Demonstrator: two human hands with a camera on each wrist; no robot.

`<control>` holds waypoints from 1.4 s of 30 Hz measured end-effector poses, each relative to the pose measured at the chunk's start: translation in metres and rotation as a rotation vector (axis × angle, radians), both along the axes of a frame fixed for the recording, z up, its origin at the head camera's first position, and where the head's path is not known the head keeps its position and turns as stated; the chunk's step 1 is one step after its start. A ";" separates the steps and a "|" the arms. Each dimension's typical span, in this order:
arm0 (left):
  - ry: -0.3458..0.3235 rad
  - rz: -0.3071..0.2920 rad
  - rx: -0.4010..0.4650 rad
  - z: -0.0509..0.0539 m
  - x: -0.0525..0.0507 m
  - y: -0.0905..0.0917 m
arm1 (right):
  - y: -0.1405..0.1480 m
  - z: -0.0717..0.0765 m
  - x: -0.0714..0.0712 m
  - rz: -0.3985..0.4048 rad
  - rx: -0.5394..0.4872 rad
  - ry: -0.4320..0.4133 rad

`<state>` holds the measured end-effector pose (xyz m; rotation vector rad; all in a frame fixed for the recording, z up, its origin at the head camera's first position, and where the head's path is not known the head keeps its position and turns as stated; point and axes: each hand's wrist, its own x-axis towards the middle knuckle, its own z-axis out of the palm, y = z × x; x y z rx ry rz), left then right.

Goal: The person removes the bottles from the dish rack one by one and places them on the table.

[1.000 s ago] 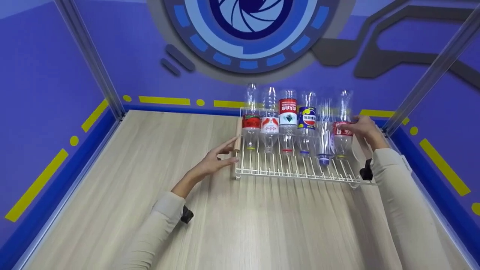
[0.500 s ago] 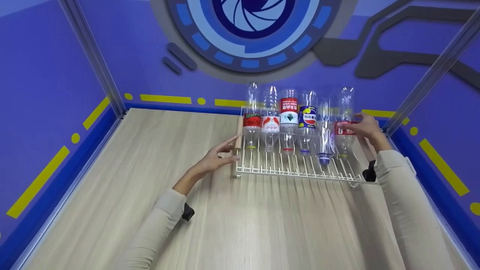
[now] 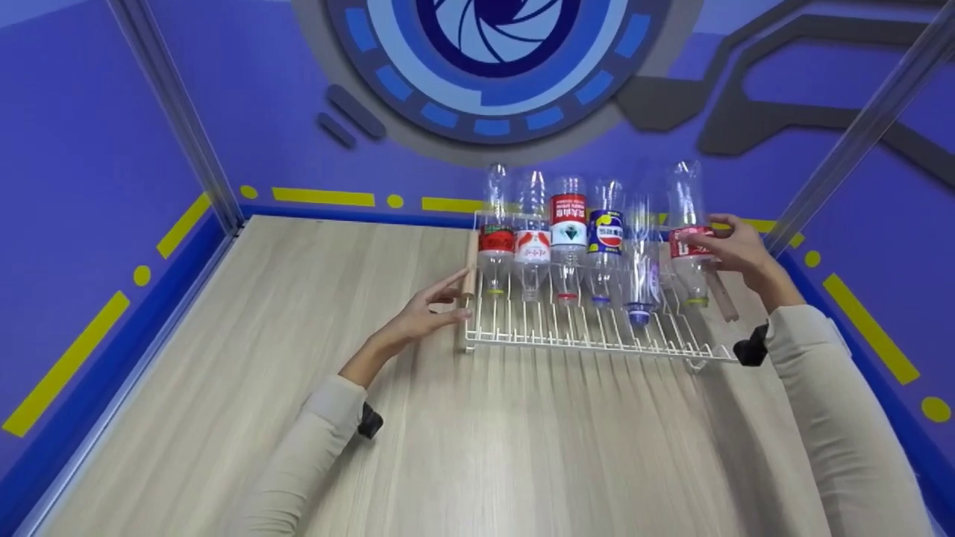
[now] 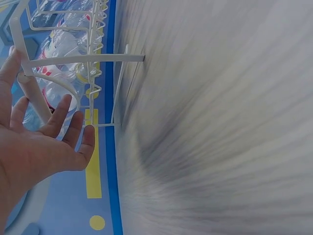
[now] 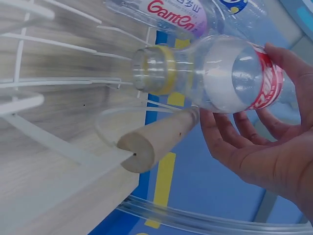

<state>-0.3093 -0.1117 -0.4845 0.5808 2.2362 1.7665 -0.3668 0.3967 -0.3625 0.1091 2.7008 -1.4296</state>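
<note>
My right hand [image 3: 748, 253] grips a clear plastic bottle [image 3: 690, 242] with a red label around its middle. It hangs neck down at the rack's right end, beside the wooden handle [image 5: 161, 137], its open mouth ringed in yellow in the right wrist view. At the other end, my left hand [image 3: 418, 317] rests its fingertips against the white wire rack [image 3: 582, 344] by the left wooden handle [image 3: 471, 276]; the left wrist view shows the fingers loosely spread. Several more bottles stand neck down in the rack, among them a Ganten bottle [image 5: 181, 14] nearest the held one.
The rack stands on a wood-grain table [image 3: 522, 447] near the back wall [image 3: 358, 171]. Blue panels with metal corner posts [image 3: 179, 112] bound the table on the left, back and right.
My right hand has moved slightly right and up with the red-labelled bottle, widening the gap to the neighbouring bottle. My left hand stays at the rack's left end.
</note>
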 end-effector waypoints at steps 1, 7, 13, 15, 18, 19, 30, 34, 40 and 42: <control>0.001 0.000 -0.001 0.001 0.000 0.000 | 0.000 0.001 0.001 -0.004 -0.022 -0.001; 0.005 0.003 -0.010 0.002 0.002 -0.003 | -0.002 0.008 0.005 0.002 -0.147 -0.042; 0.003 0.007 -0.018 -0.002 0.002 -0.004 | -0.009 0.009 0.012 0.014 -0.304 -0.092; 0.003 0.007 -0.015 -0.002 0.002 -0.004 | -0.013 0.009 0.013 0.034 -0.401 -0.094; -0.001 0.006 -0.004 -0.001 0.001 -0.004 | -0.018 0.008 0.014 0.106 -0.581 -0.105; -0.001 0.005 -0.003 -0.001 0.001 -0.004 | -0.020 0.007 0.014 0.137 -0.639 -0.113; 0.007 0.003 0.007 0.002 0.000 -0.004 | -0.057 0.007 0.019 0.408 -0.722 -0.239; 0.016 0.004 0.003 0.001 0.001 -0.004 | -0.068 0.005 0.024 0.432 -0.648 -0.232; 0.001 0.001 -0.005 0.001 0.001 -0.001 | -0.076 0.000 0.034 0.434 -0.627 -0.200; -0.007 0.003 -0.002 0.001 0.001 0.000 | -0.078 -0.002 0.037 0.438 -0.616 -0.195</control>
